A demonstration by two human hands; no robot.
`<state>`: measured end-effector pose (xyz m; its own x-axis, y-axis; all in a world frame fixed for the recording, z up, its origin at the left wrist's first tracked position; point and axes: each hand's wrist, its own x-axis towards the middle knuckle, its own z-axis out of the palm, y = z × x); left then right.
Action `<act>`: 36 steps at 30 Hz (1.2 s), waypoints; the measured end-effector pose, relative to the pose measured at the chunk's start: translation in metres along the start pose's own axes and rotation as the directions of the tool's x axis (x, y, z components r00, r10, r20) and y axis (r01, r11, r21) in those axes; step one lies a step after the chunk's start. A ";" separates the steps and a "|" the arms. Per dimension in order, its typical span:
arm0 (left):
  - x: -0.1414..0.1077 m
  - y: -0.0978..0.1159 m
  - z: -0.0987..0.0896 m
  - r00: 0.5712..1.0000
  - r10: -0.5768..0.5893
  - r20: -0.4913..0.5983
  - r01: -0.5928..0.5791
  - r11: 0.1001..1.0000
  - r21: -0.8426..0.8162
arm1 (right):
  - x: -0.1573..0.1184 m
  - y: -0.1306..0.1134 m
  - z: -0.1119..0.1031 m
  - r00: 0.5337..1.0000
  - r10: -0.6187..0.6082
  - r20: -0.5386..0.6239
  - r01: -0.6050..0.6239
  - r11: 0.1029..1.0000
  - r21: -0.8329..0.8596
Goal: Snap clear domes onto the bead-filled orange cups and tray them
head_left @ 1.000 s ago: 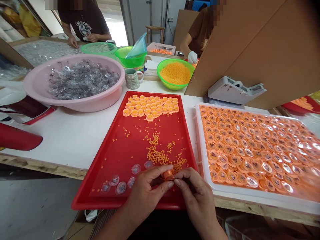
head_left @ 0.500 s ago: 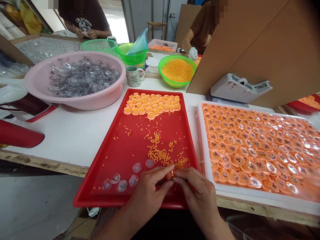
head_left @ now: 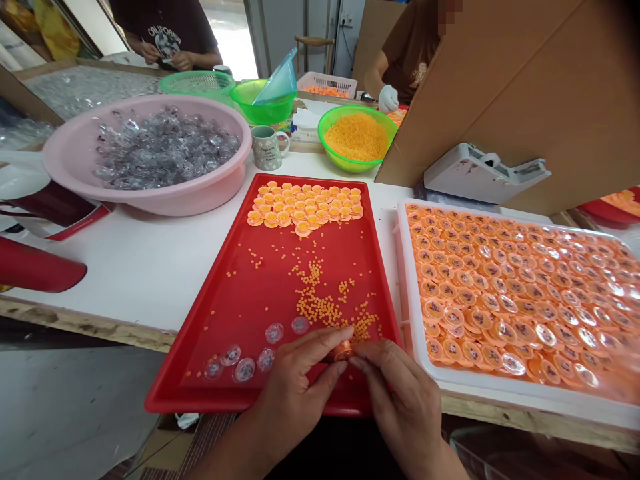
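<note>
Over the near edge of a red tray [head_left: 280, 267], my left hand [head_left: 305, 373] pinches a small orange piece [head_left: 343, 349] between thumb and fingers. My right hand [head_left: 400, 380] has its fingertips closed at the right side of that same piece. Small orange beads [head_left: 320, 308] lie scattered just beyond my hands. Several clear discs with printed pictures [head_left: 245, 369] rest to the left of my left hand. Rows of orange cups [head_left: 303, 212] holding beads fill the tray's far end.
A white tray [head_left: 417, 333] of finished-looking orange discs stands at right. Behind are a pink basin [head_left: 200, 193] of clear covers, a mug [head_left: 267, 148], a green bowl [head_left: 350, 164] of beads, a cardboard panel [head_left: 500, 100] and a tape dispenser [head_left: 480, 175]. Two people work across the table.
My right hand has shifted slightly right and down, and more of the orange piece shows between my hands. Across the table, the person's gloved hand has moved a little.
</note>
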<state>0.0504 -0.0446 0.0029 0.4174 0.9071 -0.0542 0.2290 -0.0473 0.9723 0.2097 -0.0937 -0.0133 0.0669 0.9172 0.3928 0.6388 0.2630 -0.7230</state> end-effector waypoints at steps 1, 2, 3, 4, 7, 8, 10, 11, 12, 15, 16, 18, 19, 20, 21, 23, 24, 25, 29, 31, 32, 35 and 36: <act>0.000 0.000 0.000 1.000 0.020 0.013 -0.020 1.000 0.014 | 0.000 0.001 -0.001 1.000 -0.022 0.007 0.022 1.000 -0.015; 0.001 0.000 0.000 0.999 0.033 0.024 -0.033 0.999 0.027 | 0.000 0.002 -0.002 0.999 -0.037 0.013 0.037 0.999 -0.026; 0.001 0.000 0.000 0.999 0.040 0.029 -0.041 0.998 0.038 | 0.000 0.002 -0.002 0.999 -0.040 0.017 0.040 0.999 -0.030; 0.001 0.000 0.000 0.999 0.045 0.028 -0.047 0.998 0.047 | 0.000 0.002 -0.002 0.999 -0.031 0.022 0.031 0.999 -0.023; 0.000 0.000 0.001 0.997 0.079 0.001 -0.079 0.995 0.058 | 0.001 -0.001 0.001 0.999 0.049 0.012 -0.049 0.998 0.032; -0.001 0.000 0.001 0.995 0.095 -0.013 -0.094 0.994 0.058 | 0.001 -0.003 0.003 0.997 0.080 -0.001 -0.080 0.996 0.045; -0.003 0.000 0.001 0.990 0.133 -0.043 -0.130 0.990 0.055 | 0.000 -0.007 0.008 0.992 0.115 -0.048 -0.112 0.992 0.051; -0.004 0.000 0.000 0.988 0.144 -0.053 -0.141 0.989 0.053 | -0.001 -0.008 0.010 0.991 0.112 -0.074 -0.109 0.993 0.044; -0.005 0.000 0.000 0.987 0.151 -0.055 -0.148 0.988 0.051 | -0.002 -0.009 0.012 0.990 0.097 -0.098 -0.094 0.995 0.031; -0.005 0.000 0.001 0.994 0.108 -0.009 -0.107 0.993 0.041 | -0.005 -0.011 0.015 0.985 0.012 -0.171 -0.019 0.999 -0.040; -0.005 -0.001 0.002 0.997 0.083 0.007 -0.083 0.996 0.031 | -0.006 -0.011 0.015 0.983 -0.007 -0.183 -0.004 0.998 -0.062; -0.005 -0.002 0.003 0.999 0.050 0.017 -0.050 0.999 -0.002 | -0.006 -0.011 0.014 0.983 -0.015 -0.184 0.002 0.998 -0.068; -0.005 -0.002 0.003 0.999 0.041 0.014 -0.040 0.999 -0.021 | -0.006 -0.010 0.014 0.985 -0.006 -0.173 -0.004 0.999 -0.054; -0.005 -0.002 0.003 0.999 0.039 0.011 -0.039 0.999 -0.038 | -0.006 -0.010 0.013 0.988 0.009 -0.156 -0.014 0.999 -0.032; -0.004 -0.001 0.003 0.999 0.038 0.017 -0.038 0.998 -0.047 | -0.006 -0.010 0.013 0.990 0.029 -0.134 -0.030 1.000 -0.005; -0.004 0.000 0.000 0.998 0.049 0.047 -0.047 0.998 -0.042 | -0.006 -0.009 0.012 0.993 0.082 -0.090 -0.078 0.996 0.044; -0.003 0.002 -0.001 0.996 0.063 0.070 -0.061 0.998 -0.033 | -0.006 -0.009 0.012 0.992 0.106 -0.075 -0.102 0.993 0.063; -0.002 0.003 -0.002 0.993 0.080 0.092 -0.079 0.997 -0.021 | -0.006 -0.009 0.012 0.990 0.127 -0.066 -0.122 0.989 0.078; -0.002 0.005 -0.005 0.986 0.115 0.120 -0.120 0.992 0.031 | -0.005 -0.009 0.011 0.976 0.215 -0.046 -0.206 0.967 0.153; -0.004 0.002 -0.005 0.991 0.104 0.088 -0.110 0.992 0.066 | -0.005 -0.009 0.010 0.955 0.295 -0.010 -0.286 0.932 0.223; -0.005 0.000 -0.004 0.993 0.105 0.062 -0.110 0.991 0.079 | -0.005 -0.008 0.010 0.946 0.324 0.012 -0.316 0.916 0.247; -0.009 -0.009 -0.002 0.987 0.158 -0.018 -0.155 0.982 0.108 | -0.006 -0.008 0.011 0.951 0.303 0.056 -0.308 0.921 0.240; -0.009 -0.011 0.000 0.983 0.179 -0.030 -0.174 0.978 0.118 | -0.007 -0.007 0.011 0.960 0.272 0.062 -0.279 0.935 0.219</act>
<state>0.0437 -0.0525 -0.0068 0.4246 0.8964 0.1273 0.2553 -0.2534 0.9331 0.1963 -0.0989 -0.0170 0.1905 0.9709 0.1455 0.4106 0.0559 -0.9101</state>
